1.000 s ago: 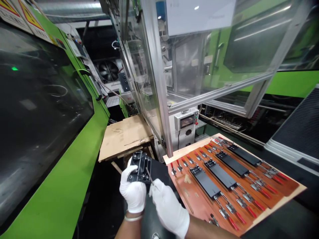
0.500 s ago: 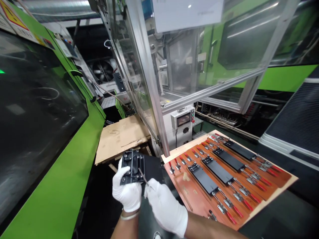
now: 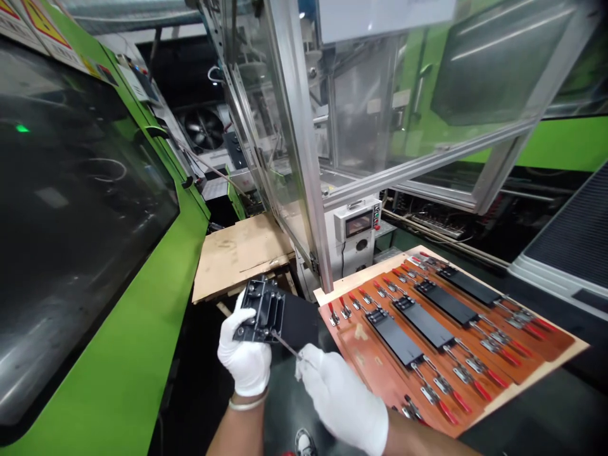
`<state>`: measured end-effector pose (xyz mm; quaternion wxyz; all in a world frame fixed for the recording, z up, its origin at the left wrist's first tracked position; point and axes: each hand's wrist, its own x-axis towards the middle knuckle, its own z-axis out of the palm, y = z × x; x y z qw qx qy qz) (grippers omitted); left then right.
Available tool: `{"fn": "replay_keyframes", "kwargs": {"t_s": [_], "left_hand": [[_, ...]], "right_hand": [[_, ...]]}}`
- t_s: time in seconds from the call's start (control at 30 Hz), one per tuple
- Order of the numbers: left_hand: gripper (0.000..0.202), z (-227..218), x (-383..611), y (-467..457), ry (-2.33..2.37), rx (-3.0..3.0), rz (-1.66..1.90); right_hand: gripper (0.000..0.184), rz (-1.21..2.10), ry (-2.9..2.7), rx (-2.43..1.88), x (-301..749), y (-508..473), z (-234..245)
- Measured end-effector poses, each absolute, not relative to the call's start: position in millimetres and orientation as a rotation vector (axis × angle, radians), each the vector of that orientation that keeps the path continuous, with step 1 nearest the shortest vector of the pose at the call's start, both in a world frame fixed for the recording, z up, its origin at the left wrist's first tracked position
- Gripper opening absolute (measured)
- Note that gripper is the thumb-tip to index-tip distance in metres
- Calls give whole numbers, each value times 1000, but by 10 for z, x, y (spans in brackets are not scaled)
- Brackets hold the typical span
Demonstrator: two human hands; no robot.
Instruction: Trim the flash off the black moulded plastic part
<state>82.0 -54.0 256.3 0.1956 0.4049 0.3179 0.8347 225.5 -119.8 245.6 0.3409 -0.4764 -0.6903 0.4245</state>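
Note:
My left hand (image 3: 247, 358), in a white glove, grips a black molded plastic part (image 3: 278, 310) by its ribbed end, thumb on top. The part has raised walls and posts at the left and a flat panel reaching right. My right hand (image 3: 339, 392), also gloved, is closed around a thin metal tool (image 3: 286, 344). The tool's kind is not clear and its handle is hidden in the glove. Its tip meets the lower edge of the ribbed end, near a post.
At the right, an orange fixture board (image 3: 351, 361) carries several flat black parts (image 3: 394, 335) held by red-handled toggle clamps (image 3: 444, 405). A cardboard-topped table (image 3: 242, 247) stands ahead. An aluminum-framed clear guard (image 3: 304, 145) rises in front, and a green machine (image 3: 109, 354) flanks the left.
My right hand has moved right and slightly down, and the tool tip now sits lower on the part. The view has shifted slightly; my left hand keeps its grip.

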Motion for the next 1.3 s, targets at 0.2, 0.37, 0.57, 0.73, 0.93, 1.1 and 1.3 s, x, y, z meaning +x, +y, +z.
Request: {"fn": "replay_keyframes", "kwargs": {"t_s": [0.2,0.37,0.57,0.73,0.93,1.1,1.3], "left_hand": [[12,2450,803,-561,778,1138,2300],[12,2401,758,-567,795,1175,2316],[8,2450,735,-663,896,1090,2384],[12,2439,802,-692,844,1103,2352],[17,2418,894,-591,706,1140,2352],[19,2481,880,-585,818,1125,2407],[20,2483,979,-592,818,1156,2419]], "right_hand": [[23,1115,-1801,-1303,2082,-1314,2360],[17,1195,-1750,-1303,1930,-1492,2344],[31,1149,-1721,-1260,2069,-1411,2432],[32,1032,-1755,-1346,1978,-1386,2267],[26,983,-1782,-1345,1872,-1541,2142],[41,991,-1632,-1385,2005,-1450,2233],[43,1015,-1706,-1370,1993,-1343,2257]]}}
